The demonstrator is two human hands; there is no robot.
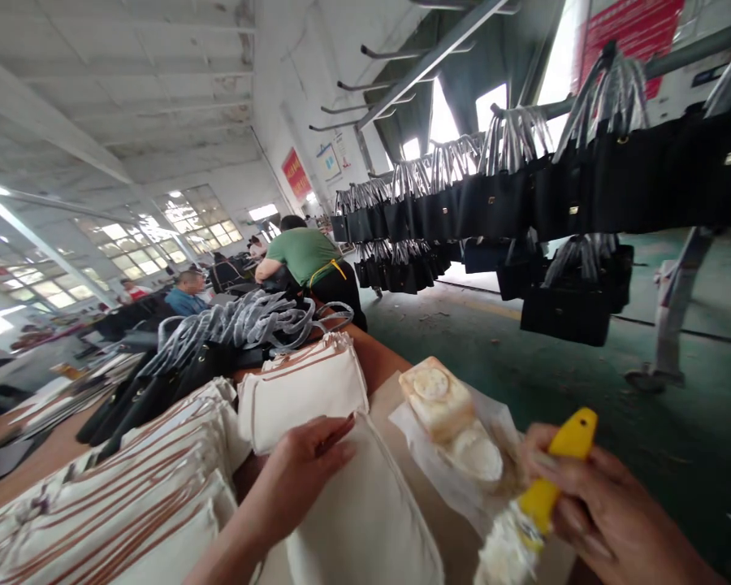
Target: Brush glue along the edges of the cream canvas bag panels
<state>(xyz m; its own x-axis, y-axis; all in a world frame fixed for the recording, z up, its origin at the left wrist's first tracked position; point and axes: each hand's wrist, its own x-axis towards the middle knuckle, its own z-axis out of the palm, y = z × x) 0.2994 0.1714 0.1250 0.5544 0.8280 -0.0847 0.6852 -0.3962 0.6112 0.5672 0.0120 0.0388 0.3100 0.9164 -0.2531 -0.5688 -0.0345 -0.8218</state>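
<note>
In my right hand (590,496) is a brush (539,500) with a yellow handle, its bristles caked in a whitish paste and pointing down. Under my left hand (304,467) lies a cream-coloured bag piece (359,504); the fingers are bent together at its upper edge and appear to pinch it. Between the hands, on a crumpled sheet, stands a stained pale-yellow container (442,398) with whitish paste on and beside it. Just past my left hand rests a stack of cream bag pieces (308,386) with brown edging.
More cream pieces with brown trim (134,496) fill the left side of the table. Behind them are black bags with wrapped grey handles (231,329). A person in a green shirt (304,256) bends over the table ahead. Black handbags (536,191) hang from a rack on the right.
</note>
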